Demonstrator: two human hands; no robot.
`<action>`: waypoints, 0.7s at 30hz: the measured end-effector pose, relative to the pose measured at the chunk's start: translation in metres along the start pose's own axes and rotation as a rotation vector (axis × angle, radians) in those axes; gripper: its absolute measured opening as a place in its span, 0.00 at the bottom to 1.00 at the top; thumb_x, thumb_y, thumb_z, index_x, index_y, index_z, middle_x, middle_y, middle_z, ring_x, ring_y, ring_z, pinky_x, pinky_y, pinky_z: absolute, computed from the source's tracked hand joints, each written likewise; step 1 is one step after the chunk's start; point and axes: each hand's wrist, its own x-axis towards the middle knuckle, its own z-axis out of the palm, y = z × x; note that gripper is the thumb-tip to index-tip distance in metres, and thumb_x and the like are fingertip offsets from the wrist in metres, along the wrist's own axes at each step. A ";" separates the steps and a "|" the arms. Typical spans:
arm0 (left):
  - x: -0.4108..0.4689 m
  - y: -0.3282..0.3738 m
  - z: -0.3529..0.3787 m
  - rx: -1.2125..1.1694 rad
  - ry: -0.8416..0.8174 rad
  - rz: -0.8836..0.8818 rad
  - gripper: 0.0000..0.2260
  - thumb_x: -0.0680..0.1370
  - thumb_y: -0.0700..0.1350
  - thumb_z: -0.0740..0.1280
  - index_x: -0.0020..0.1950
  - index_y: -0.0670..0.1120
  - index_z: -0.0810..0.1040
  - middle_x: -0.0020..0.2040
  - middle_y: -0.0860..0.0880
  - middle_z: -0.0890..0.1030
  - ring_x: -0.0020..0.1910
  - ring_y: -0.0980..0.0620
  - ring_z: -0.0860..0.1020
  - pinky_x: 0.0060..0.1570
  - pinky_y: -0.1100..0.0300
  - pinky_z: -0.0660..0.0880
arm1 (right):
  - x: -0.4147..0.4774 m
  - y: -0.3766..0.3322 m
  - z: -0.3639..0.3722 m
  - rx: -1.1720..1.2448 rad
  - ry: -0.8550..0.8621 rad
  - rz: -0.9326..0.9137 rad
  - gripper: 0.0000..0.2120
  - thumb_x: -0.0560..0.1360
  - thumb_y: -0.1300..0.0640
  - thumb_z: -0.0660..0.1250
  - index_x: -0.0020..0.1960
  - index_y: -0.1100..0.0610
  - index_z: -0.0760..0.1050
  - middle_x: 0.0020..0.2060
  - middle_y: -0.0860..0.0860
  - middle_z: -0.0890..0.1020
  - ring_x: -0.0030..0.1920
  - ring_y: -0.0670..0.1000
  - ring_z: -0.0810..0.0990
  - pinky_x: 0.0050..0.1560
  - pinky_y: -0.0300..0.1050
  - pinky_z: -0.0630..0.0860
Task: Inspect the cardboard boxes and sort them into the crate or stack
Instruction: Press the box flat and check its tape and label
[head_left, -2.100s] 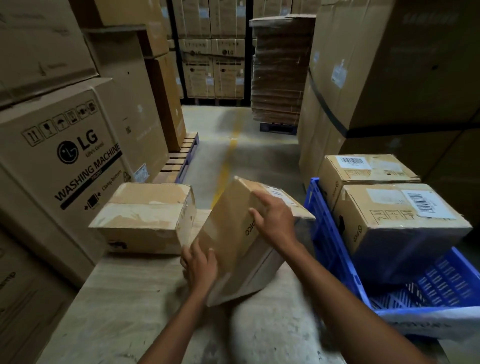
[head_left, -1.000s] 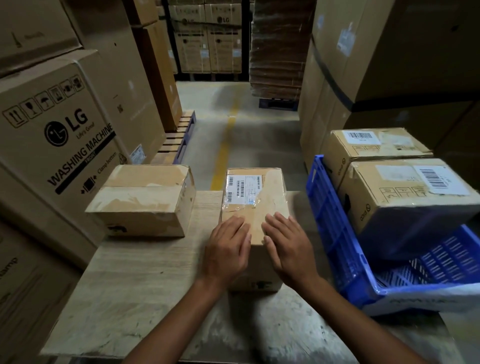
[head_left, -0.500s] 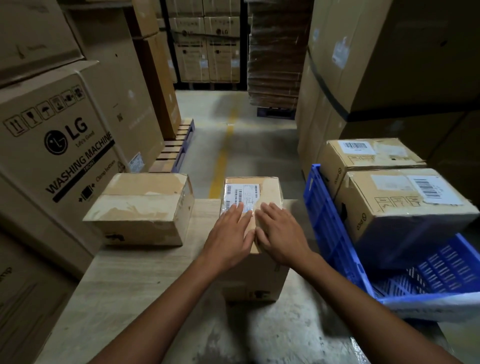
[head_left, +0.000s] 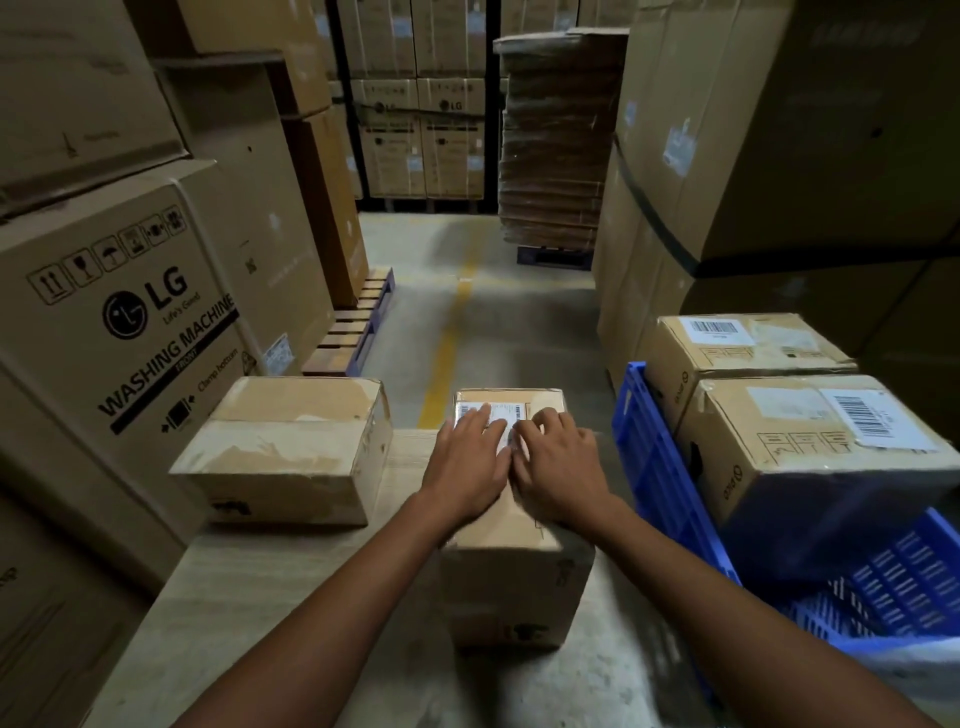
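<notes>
The left hand (head_left: 467, 462) and right hand (head_left: 558, 467) press straight-fingered on the small brown cardboard box (head_left: 514, 571) at the pale table's (head_left: 260, 597) far edge, apparently checking its seal.

"LG Life's Good WASHING MACHINE" on large carton (head_left: 130, 322), "LG" on far cartons (head_left: 418, 106)

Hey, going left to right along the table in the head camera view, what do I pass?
LG washing machine carton, worn box, left hand, right hand, blue crate, barcoded box.
</notes>
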 end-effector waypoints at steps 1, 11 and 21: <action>0.002 -0.001 0.001 0.009 -0.018 -0.011 0.22 0.85 0.55 0.51 0.78 0.50 0.62 0.79 0.48 0.60 0.78 0.48 0.57 0.78 0.48 0.51 | 0.000 0.002 0.004 0.010 -0.001 0.001 0.17 0.80 0.42 0.53 0.61 0.49 0.73 0.59 0.51 0.75 0.59 0.52 0.71 0.55 0.53 0.72; -0.002 -0.009 0.014 -0.359 0.259 -0.324 0.24 0.84 0.54 0.56 0.79 0.49 0.59 0.81 0.46 0.53 0.79 0.46 0.53 0.76 0.46 0.57 | -0.005 0.012 0.013 0.408 0.043 0.364 0.30 0.80 0.40 0.60 0.78 0.52 0.60 0.77 0.55 0.62 0.76 0.57 0.61 0.72 0.58 0.65; -0.025 -0.027 0.003 -1.431 -0.074 -0.588 0.27 0.81 0.66 0.49 0.63 0.53 0.80 0.55 0.47 0.85 0.53 0.45 0.84 0.59 0.46 0.78 | -0.026 0.005 -0.002 1.356 -0.150 0.777 0.31 0.79 0.30 0.49 0.67 0.49 0.76 0.62 0.54 0.81 0.62 0.56 0.80 0.68 0.60 0.72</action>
